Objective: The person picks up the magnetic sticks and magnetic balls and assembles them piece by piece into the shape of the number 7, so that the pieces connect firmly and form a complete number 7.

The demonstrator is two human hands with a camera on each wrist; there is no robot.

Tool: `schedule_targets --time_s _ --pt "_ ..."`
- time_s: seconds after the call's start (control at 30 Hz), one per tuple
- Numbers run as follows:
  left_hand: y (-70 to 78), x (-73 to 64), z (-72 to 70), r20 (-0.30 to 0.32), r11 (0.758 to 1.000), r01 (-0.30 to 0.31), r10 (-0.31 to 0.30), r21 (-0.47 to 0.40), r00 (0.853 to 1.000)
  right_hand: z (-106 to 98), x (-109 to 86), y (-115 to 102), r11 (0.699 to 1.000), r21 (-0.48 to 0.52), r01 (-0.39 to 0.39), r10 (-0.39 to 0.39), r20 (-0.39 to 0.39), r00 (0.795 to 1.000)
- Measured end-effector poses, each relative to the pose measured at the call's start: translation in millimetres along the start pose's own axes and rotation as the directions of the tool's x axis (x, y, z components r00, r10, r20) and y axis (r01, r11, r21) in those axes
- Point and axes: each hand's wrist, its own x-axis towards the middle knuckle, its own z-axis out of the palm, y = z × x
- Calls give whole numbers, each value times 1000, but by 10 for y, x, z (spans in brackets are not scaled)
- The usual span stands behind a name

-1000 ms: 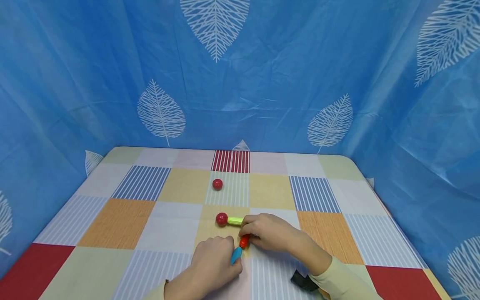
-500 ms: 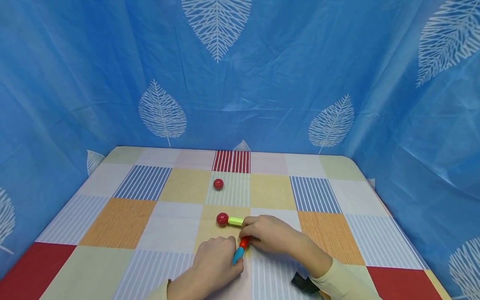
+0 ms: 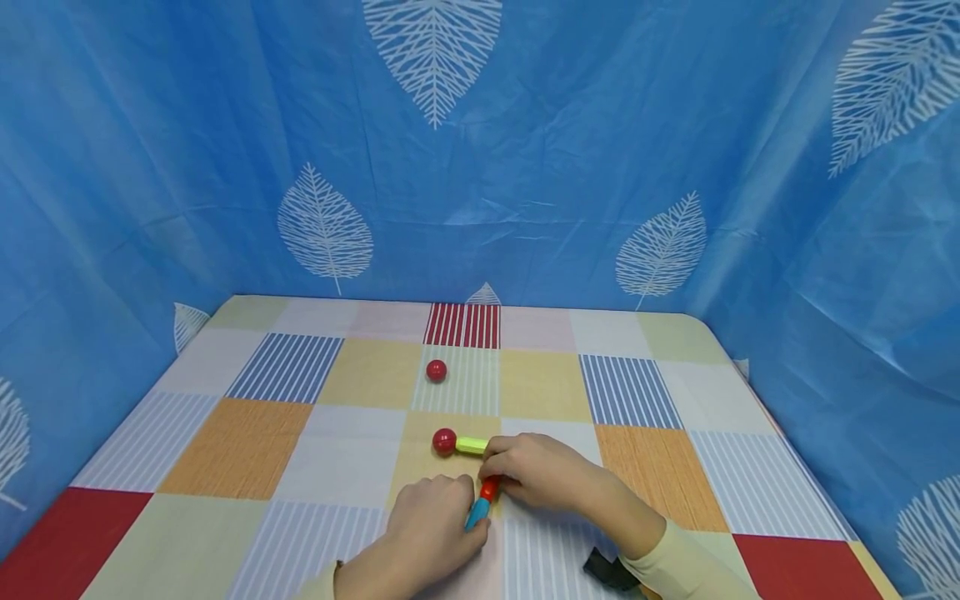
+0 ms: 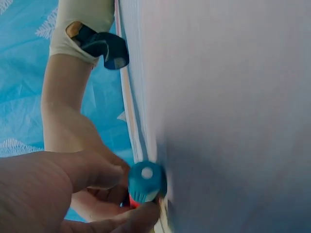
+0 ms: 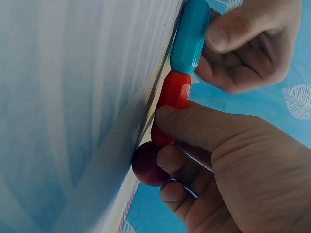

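My left hand (image 3: 431,525) pinches a blue ribbed stick (image 5: 190,36) between thumb and fingers. With thumb and fingertips, my right hand (image 3: 543,471) holds a red stick (image 5: 175,90) low over the tablecloth. The blue and red sticks meet end to end in one line in the right wrist view. There, a dark red ball (image 5: 149,165) overlaps the red stick's other end, beside the right fingertips. Just beyond the hands in the head view, a yellow-green stick (image 3: 471,446) lies against a red ball (image 3: 444,442); its right end is hidden behind the right hand.
Another red ball (image 3: 437,371) lies farther back on the patchwork tablecloth (image 3: 330,442). Blue leaf-print curtains (image 3: 525,150) surround the back and sides. A black strap-like piece (image 3: 609,571) is by the right sleeve.
The blue stick has come up against the red stick's near end, and the two now line up. Both hands have otherwise barely moved; the balls and yellow-green stick lie as before.
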Motion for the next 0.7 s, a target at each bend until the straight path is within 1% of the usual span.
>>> schedule_targets --time_s 0.1,0.2,0.37,0.53,0.7 --pt "-40 22 -29 -104 1000 -28 28 -6 994 15 -2 7 1000 -2 12 -12 -16 1000" --pt "-88 61 -73 -216 999 -51 45 -20 975 31 -5 16 1000 -4 18 -18 -31 999" --pt "-207 187 -153 -321 997 -61 41 -53 946 43 -11 23 1000 -5 23 -23 -31 999" --pt "-380 426 -228 -366 988 -42 -14 -146 930 28 -11 19 1000 -8 23 -23 -16 1000" --pt "-580 685 -255 -350 973 19 -101 -231 931 11 -2 12 1000 -9 12 -12 1 1000"
